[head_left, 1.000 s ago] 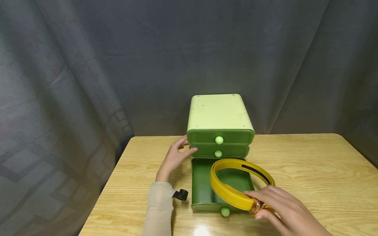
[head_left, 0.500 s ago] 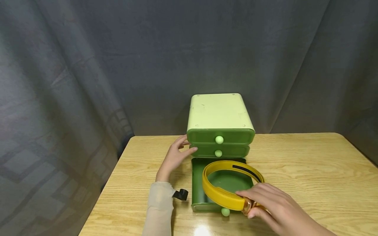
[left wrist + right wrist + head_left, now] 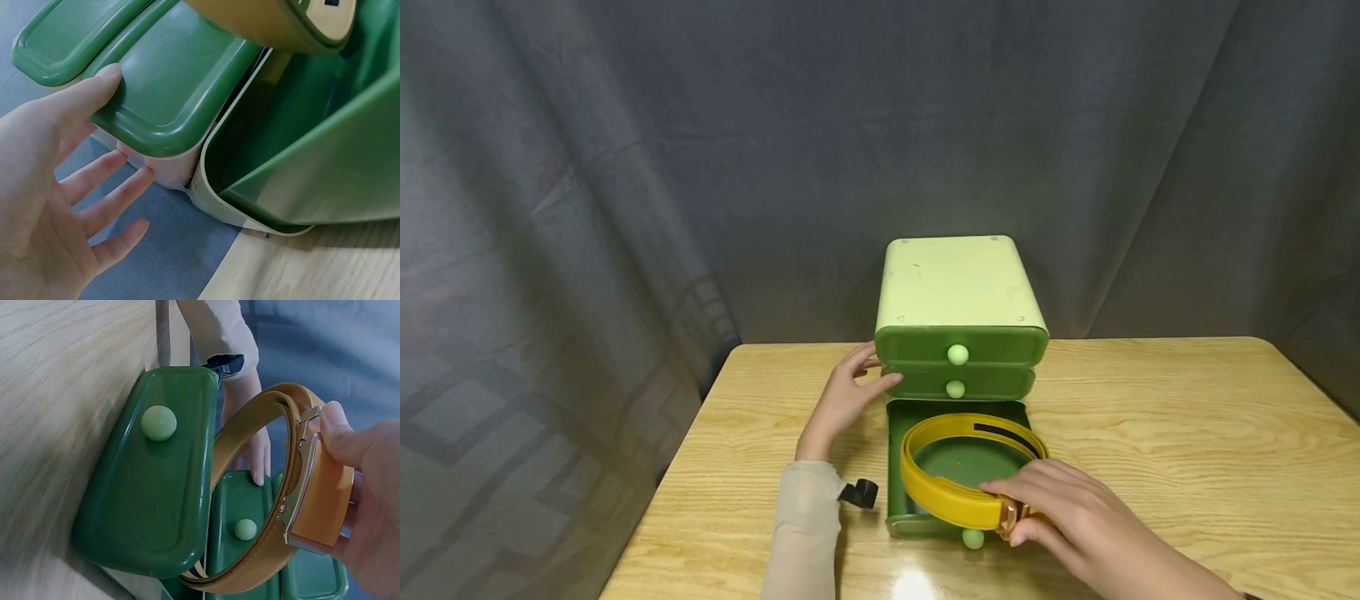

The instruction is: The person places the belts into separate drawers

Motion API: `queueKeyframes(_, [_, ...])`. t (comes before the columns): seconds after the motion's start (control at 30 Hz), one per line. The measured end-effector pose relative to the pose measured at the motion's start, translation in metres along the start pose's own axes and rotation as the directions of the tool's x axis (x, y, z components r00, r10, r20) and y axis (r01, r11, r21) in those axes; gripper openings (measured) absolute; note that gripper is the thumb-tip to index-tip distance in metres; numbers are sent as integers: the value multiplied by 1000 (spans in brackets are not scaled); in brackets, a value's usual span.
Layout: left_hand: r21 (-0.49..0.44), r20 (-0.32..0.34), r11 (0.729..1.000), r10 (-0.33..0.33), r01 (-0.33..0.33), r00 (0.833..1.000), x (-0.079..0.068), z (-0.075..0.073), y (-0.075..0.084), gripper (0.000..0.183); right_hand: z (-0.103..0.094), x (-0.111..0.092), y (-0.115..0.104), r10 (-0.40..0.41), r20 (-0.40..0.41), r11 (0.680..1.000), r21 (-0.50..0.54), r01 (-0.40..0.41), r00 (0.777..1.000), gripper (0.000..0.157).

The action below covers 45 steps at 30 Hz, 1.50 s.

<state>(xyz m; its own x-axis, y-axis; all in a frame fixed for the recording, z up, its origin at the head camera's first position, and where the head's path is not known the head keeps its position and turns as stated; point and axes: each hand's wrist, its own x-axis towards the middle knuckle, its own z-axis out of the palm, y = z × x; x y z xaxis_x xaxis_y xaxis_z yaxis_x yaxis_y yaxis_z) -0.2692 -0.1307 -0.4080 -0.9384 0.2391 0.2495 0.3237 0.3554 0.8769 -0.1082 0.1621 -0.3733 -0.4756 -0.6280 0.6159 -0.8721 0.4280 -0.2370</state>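
Note:
My right hand [image 3: 1067, 512] pinches a coiled yellow belt [image 3: 951, 502] at its metal buckle [image 3: 300, 494], thumb on one side and fingers on the other. The belt forms a loose ring over the pulled-out bottom drawer [image 3: 917, 527] of a small green drawer unit [image 3: 958, 279] with a pale top. In the right wrist view the ring hangs just behind the drawer's front, which has a round pale knob [image 3: 159, 423]. My left hand [image 3: 838, 408] is at the unit's left side, thumb on the middle drawer's front [image 3: 175, 87] and fingers spread along the side wall.
The unit stands on a light wooden table [image 3: 1187, 450] with dark grey curtains [image 3: 880, 150] behind and to the sides. Its top drawer [image 3: 917, 346] and middle drawer are pushed in. A black strap piece [image 3: 859, 494] sticks out from the left sleeve, beside the bottom drawer.
My right hand has carried the belt leftward and slightly down, so its ring now lies more squarely over the bottom drawer. The left hand and drawers look unmoved.

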Motion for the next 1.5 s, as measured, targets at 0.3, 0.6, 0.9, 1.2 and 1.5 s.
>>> queueKeyframes(0.3, [-6,3,1000,-13,13,1000,-1,0,2,52,9,2,4,24,14,1000,-1,-24,1000,41])
queueKeyframes(0.6, [-10,10,1000,-13,14,1000,-1,1,2,53,15,1,8,76,41,997,-23,-76,996,40])
queueKeyframes(0.9, [-18,4,1000,6,-6,1000,-1,2,1,52,23,1,16,76,26,997,-25,-76,997,39])
queueKeyframes(1.2, [-18,-1,1000,7,-7,1000,-1,3,1,52,25,0,22,75,35,997,-2,-75,997,41])
queueKeyframes(1.5, [-20,-3,1000,7,-7,1000,0,3,0,51,26,0,27,85,58,996,31,-87,995,43])
